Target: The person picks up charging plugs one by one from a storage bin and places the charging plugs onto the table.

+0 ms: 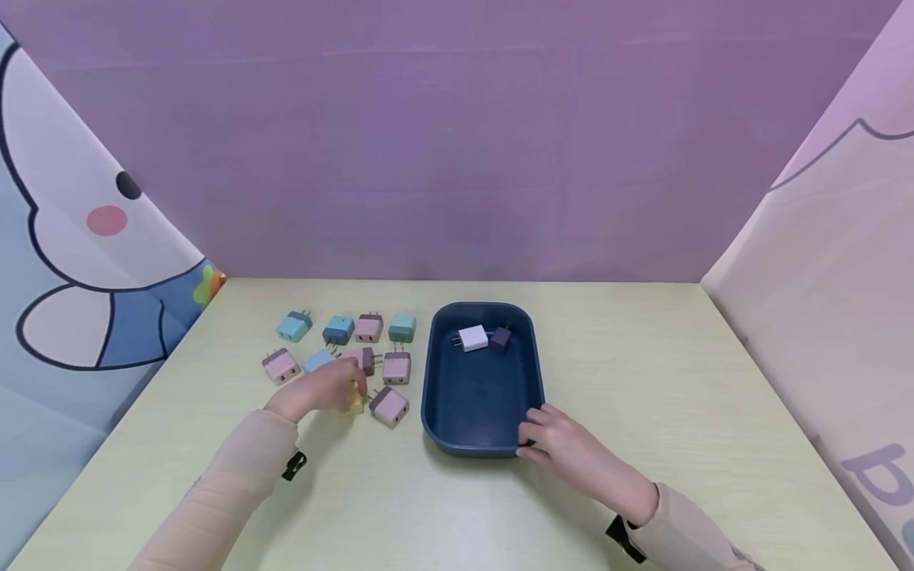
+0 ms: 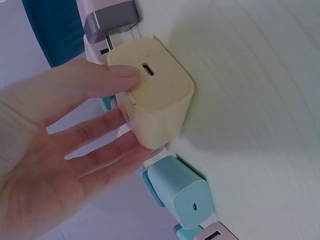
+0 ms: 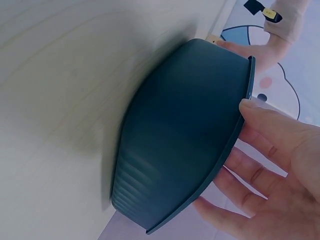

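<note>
My left hand pinches a pale yellow charger plug, its thumb on the face with the port and its fingers along the side. A pink charger with a grey-purple end and a light blue charger lie close by that hand. At the near right corner of a dark blue plastic tray, my right hand grips the rim. Its thumb lies outside the rim, with the fingers over it. Inside the tray, toward the far end, are a white charger and a dark purple one.
Left of the tray, several pink, blue and green chargers lie in loose rows, among them a teal one at the back and a pink one near the tray. A purple backdrop stands behind the pale wooden table.
</note>
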Demonstrator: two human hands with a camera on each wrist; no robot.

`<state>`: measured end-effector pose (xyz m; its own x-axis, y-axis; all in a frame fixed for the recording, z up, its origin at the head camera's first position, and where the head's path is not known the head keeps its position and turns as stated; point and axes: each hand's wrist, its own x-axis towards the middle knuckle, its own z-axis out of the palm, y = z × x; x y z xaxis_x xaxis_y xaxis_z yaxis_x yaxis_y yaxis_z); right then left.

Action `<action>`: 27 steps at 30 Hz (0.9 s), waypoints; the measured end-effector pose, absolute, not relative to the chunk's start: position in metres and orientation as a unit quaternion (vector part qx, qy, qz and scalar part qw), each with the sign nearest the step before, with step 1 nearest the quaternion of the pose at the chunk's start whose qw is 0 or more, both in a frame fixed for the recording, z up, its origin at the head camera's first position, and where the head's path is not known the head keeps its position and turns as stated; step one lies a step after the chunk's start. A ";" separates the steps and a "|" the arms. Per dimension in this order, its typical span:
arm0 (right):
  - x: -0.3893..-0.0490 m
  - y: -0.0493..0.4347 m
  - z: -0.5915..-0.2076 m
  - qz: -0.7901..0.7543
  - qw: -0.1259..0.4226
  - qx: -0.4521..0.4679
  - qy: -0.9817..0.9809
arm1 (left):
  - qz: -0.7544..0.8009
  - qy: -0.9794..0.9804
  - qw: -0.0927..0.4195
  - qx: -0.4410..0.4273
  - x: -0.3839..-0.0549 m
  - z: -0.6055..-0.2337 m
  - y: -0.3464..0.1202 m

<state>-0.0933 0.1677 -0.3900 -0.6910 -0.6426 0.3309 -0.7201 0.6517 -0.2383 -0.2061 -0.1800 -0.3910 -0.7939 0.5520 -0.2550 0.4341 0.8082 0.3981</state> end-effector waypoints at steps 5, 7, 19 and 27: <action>-0.093 0.167 -0.389 0.177 0.103 0.375 -0.904 | 0.164 0.935 0.188 0.254 -0.206 -0.392 -0.180; -0.093 0.168 -0.389 0.178 0.101 0.375 -0.904 | 0.165 0.935 0.188 0.252 -0.205 -0.393 -0.179; -0.093 0.167 -0.389 0.178 0.085 0.367 -0.909 | 0.188 0.932 0.189 0.244 -0.203 -0.391 -0.179; -0.094 0.167 -0.388 0.177 0.088 0.369 -0.908 | 0.179 0.931 0.177 0.265 -0.204 -0.381 -0.177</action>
